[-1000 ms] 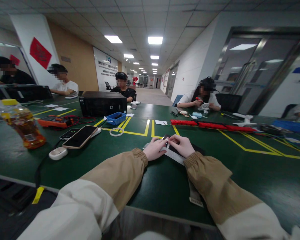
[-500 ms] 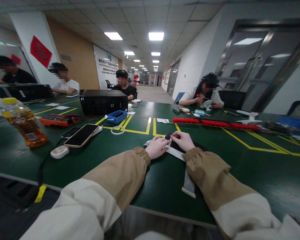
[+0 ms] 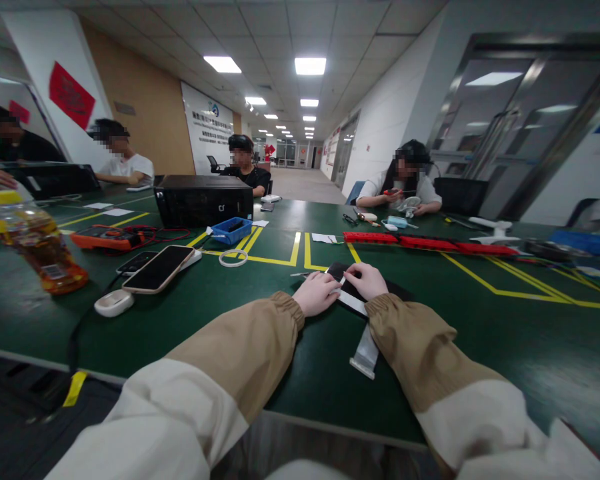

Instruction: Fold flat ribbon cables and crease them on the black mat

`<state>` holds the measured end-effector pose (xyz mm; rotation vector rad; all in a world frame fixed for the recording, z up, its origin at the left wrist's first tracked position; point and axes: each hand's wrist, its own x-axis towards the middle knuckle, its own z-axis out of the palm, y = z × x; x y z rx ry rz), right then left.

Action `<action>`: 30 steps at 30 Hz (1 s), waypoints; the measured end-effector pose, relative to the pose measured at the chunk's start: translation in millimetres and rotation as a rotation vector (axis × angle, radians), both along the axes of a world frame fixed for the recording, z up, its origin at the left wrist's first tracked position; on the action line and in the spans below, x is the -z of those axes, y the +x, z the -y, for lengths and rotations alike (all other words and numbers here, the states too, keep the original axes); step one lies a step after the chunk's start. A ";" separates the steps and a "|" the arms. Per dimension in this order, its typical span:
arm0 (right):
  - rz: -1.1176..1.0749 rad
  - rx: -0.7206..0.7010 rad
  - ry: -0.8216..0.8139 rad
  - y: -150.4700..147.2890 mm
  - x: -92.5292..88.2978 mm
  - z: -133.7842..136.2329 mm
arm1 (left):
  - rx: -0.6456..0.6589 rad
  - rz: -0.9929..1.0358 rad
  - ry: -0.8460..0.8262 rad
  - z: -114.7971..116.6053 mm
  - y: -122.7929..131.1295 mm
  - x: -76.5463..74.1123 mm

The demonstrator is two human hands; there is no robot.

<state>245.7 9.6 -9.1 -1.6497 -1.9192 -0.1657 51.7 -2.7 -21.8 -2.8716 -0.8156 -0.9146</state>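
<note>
My left hand (image 3: 318, 294) bends over a grey-white flat ribbon cable (image 3: 353, 303), its fingertips closed at the strip's upper end. Close beside it, my right hand (image 3: 366, 282) pinches at the same spot, thumb and forefinger together. The strip runs down towards my right cuff, and its loose end with a pale connector (image 3: 363, 365) hangs towards me on the table. Beneath and behind my hands lies a dark flat piece (image 3: 399, 289), partly covered. A thin grey edge sticks out left of my left hand; what it belongs to is hidden.
Left of my hands are a phone (image 3: 159, 269), a white case (image 3: 114, 303), a drink bottle (image 3: 43, 247), an orange multimeter (image 3: 107, 237) and a white ring (image 3: 233, 259). Ahead stand a blue tray (image 3: 231, 231), a black computer case (image 3: 203, 203) and red bars (image 3: 430, 244). Several co-workers sit around.
The cable's connector end has swung left and slightly up, and more of the dark piece shows behind my fingers. Both hands stay together. The whole view has shifted slightly.
</note>
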 end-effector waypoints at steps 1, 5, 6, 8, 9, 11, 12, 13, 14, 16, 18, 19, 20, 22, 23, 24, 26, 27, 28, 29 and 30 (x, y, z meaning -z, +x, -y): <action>0.001 0.010 0.001 0.1 0.2 0.5 | 0.003 0.000 -0.004 -0.2 0.0 0.1; 0.007 0.056 -0.002 0.7 -0.2 3.1 | 0.029 0.015 -0.040 -0.7 0.4 0.6; 0.012 0.065 -0.005 0.7 -0.4 3.6 | 0.034 0.017 -0.049 -0.9 0.6 0.8; 0.023 0.080 -0.014 0.2 -1.0 4.5 | 0.039 0.019 -0.058 -1.1 1.1 1.1; 0.028 0.089 -0.018 -0.4 -1.3 4.8 | 0.041 0.020 -0.057 -1.3 1.4 1.2; 0.035 0.107 -0.025 -1.7 -1.9 5.4 | 0.043 0.021 -0.051 -1.9 1.8 1.6; 0.037 0.116 -0.027 -2.3 -2.1 5.5 | 0.044 0.021 -0.047 -2.2 1.9 1.8; 0.039 0.126 -0.028 -2.6 -2.2 5.6 | 0.045 0.020 -0.044 -2.5 2.0 2.0; 0.041 0.138 -0.027 -2.7 -2.2 5.6 | 0.045 0.019 -0.041 -2.7 2.0 2.2; 0.040 0.171 -0.018 -1.7 -2.2 5.2 | 0.044 0.017 -0.038 -3.1 2.0 2.5; 0.035 0.208 -0.002 0.4 -2.0 4.4 | 0.043 0.015 -0.040 -3.0 1.8 2.5; 0.032 0.221 0.008 1.6 -2.0 4.1 | 0.043 0.014 -0.042 -2.8 1.6 2.4; 0.031 0.227 0.022 2.7 -2.0 3.9 | 0.042 0.013 -0.044 -2.6 1.4 2.3; 0.037 0.207 0.052 3.6 -2.5 4.3 | 0.039 0.009 -0.047 -2.0 0.8 1.9; 0.046 0.181 0.068 3.4 -2.9 5.1 | 0.038 0.007 -0.049 -1.7 0.5 1.8; 0.059 0.146 0.084 2.6 -3.4 6.2 | 0.036 0.006 -0.051 -1.5 0.3 1.6; 0.097 0.062 0.107 0.2 -4.3 9.3 | 0.035 0.004 -0.050 -1.3 0.0 1.6; 0.119 0.019 0.114 -1.1 -4.6 11.0 | 0.036 0.003 -0.047 -1.3 0.0 1.6; 0.141 -0.020 0.118 -2.2 -4.8 12.5 | 0.036 0.002 -0.043 -1.4 0.1 1.6; 0.162 -0.054 0.119 -2.9 -4.7 13.7 | 0.038 0.000 -0.039 -1.4 0.3 1.6; 0.181 -0.079 0.118 -3.2 -4.4 14.5 | 0.039 -0.003 -0.035 -1.4 0.4 1.6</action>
